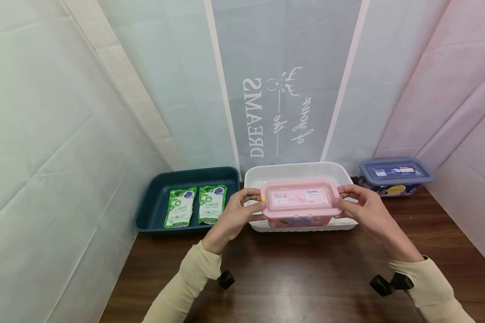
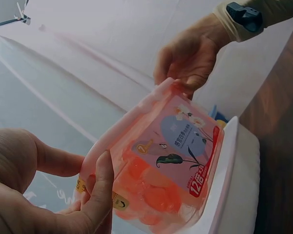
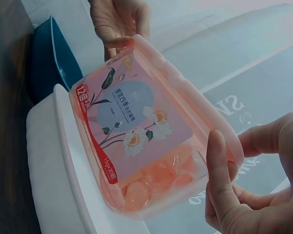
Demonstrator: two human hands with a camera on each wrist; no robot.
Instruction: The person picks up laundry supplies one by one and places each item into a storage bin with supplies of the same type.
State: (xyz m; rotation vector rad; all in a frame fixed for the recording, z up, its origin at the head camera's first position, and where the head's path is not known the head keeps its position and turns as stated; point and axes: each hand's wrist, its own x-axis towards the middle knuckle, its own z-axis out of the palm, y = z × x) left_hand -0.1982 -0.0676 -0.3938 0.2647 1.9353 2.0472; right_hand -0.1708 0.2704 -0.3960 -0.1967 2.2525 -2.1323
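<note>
A pink lidded box of laundry pods (image 1: 301, 199) is held over the white tray (image 1: 297, 170). My left hand (image 1: 236, 215) grips its left end by the lid rim, thumb on the near side. At the other end my right hand (image 1: 368, 211) pinches the rim in the same way. Orange-pink pods (image 2: 161, 195) show through the clear wall in the left wrist view. The right wrist view shows the flower-printed label (image 3: 132, 112) on the box's front. Whether the box's underside touches the tray floor is hidden.
To the left a dark teal tray (image 1: 145, 215) holds two green-and-white pouches (image 1: 180, 206). A blue lidded box (image 1: 396, 175) stands right of the white tray on the brown wood table (image 1: 283, 273). Behind hangs a printed curtain (image 1: 283, 45).
</note>
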